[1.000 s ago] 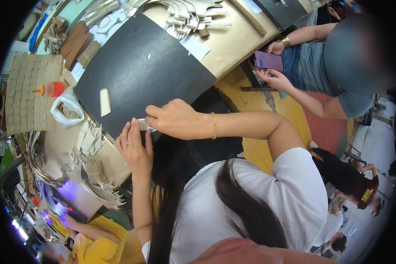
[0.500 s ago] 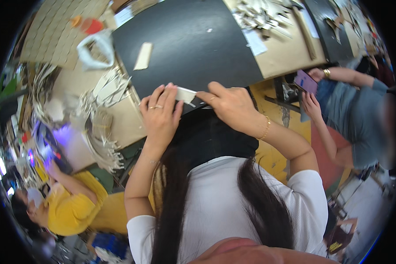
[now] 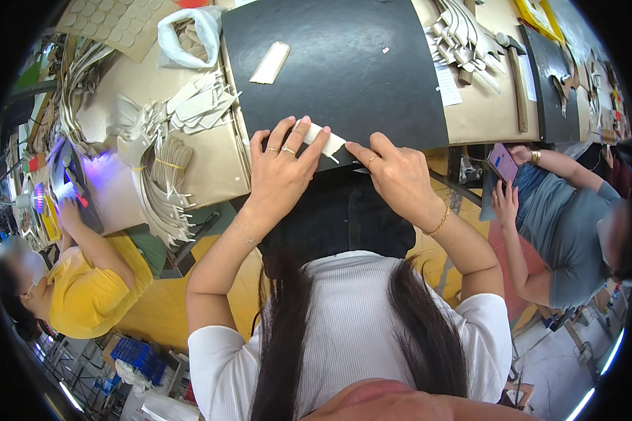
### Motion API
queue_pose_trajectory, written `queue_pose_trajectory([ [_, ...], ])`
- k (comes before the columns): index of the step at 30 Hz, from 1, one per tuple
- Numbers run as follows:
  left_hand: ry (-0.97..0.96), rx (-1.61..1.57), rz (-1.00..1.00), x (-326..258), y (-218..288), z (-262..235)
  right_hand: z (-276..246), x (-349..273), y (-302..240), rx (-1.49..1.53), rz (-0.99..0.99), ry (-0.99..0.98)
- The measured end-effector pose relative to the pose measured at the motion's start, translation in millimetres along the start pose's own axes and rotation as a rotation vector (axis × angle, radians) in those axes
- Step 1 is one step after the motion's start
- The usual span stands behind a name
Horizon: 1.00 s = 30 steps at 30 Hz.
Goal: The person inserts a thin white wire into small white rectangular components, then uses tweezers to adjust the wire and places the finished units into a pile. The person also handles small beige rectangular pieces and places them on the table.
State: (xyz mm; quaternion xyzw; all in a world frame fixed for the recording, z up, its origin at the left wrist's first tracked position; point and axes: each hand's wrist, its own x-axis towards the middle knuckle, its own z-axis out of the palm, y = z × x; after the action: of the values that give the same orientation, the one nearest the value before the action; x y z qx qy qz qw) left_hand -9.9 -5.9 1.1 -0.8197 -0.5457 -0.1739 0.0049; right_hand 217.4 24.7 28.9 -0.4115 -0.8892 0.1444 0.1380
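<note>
Strip [image 3: 321, 137] of pale material lies at the black mat's [image 3: 344, 63] near edge, long axis left-right, tilting nearer rightward; left hand [image 3: 281, 172] pinches its left half, right hand's [image 3: 399, 175] fingertips press its right end.

Black mat [image 3: 344, 63] lies on the workbench [image 3: 484, 112]. Small strip [image 3: 323, 138] at mat's near edge, between left hand [image 3: 281, 175] and right hand [image 3: 397, 179]. Flat block [image 3: 270, 62] farther back on mat. Bag [image 3: 189, 31] left of mat; cut pieces [image 3: 463, 38] right.
</note>
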Motion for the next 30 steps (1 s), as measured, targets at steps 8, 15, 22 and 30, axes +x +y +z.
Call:
queue_pose_trajectory([
  [8, -0.067, -0.142, 0.023, 13, -10, -11, -19, 4, 4, 0.053, 0.079, -0.095],
  [15, -0.071, -0.374, -0.246, 13, -7, -15, -46, 0, 29, 0.188, 0.522, 0.234],
  [22, -0.052, -0.565, -0.419, 9, 0, -15, -36, 6, 7, 0.133, 0.234, 0.215],
  [30, -0.135, -0.716, -0.578, 7, 12, -34, -16, 19, -14, -0.067, 0.032, 0.233],
])
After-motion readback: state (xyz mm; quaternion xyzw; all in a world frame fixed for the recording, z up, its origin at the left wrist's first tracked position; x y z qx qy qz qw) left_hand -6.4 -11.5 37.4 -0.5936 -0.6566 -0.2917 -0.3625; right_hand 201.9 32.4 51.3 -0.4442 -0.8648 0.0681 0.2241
